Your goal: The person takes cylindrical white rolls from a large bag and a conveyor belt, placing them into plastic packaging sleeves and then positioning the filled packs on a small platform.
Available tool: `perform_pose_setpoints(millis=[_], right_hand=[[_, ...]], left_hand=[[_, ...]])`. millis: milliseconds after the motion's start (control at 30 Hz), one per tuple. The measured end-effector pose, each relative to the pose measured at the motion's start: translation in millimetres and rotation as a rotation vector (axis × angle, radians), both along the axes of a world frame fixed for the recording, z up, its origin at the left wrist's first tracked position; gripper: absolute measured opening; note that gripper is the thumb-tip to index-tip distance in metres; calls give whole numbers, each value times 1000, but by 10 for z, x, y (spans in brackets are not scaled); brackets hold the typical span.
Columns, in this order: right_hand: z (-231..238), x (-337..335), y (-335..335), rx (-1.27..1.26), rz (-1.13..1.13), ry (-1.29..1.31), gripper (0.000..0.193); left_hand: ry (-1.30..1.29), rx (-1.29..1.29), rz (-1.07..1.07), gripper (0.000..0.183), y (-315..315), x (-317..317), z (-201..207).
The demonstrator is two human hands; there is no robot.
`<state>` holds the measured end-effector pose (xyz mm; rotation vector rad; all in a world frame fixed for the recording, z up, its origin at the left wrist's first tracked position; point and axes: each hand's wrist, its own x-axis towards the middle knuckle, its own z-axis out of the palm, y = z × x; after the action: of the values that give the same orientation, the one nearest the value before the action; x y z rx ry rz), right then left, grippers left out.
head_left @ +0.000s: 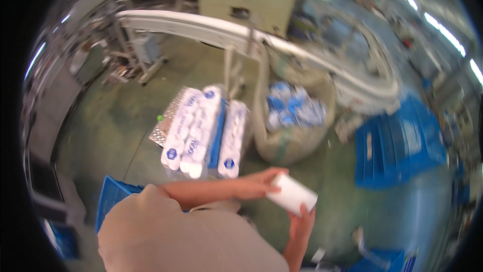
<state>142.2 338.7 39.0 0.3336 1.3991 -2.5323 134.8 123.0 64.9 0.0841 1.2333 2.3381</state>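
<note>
Head view: packaged rolls (204, 131) and sack (294, 136) beyond white roll (292, 194).

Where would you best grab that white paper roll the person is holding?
Probably around its curved middle, from the side. The white paper roll lies tilted between both hands; the left hand clasps its upper end and the right hand supports it from below.

Paper roll held between both hands, packs and sack beyond the fingers

The paper roll (292, 194) sits between the left hand (259, 185) and the right hand (301, 225). Beyond the left fingers (275, 174) stand wrapped roll packs (204, 131) on a metal plate (166, 126); right of them an open sack (294, 121) with packs in it. Crates (397, 146) lie far right of the fingers, a conveyor (241, 33) behind all.
</note>
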Motion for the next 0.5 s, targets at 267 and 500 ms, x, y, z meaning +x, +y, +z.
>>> perform_pose_setpoints(millis=[267,500], right_hand=[[942,-141,551,81,-101,206,63],[715,-713,848,149,-57,211,64]], left_hand=[[46,163,-187,59,643,-619,573],[33,212,-181,63,863,-1090,306]])
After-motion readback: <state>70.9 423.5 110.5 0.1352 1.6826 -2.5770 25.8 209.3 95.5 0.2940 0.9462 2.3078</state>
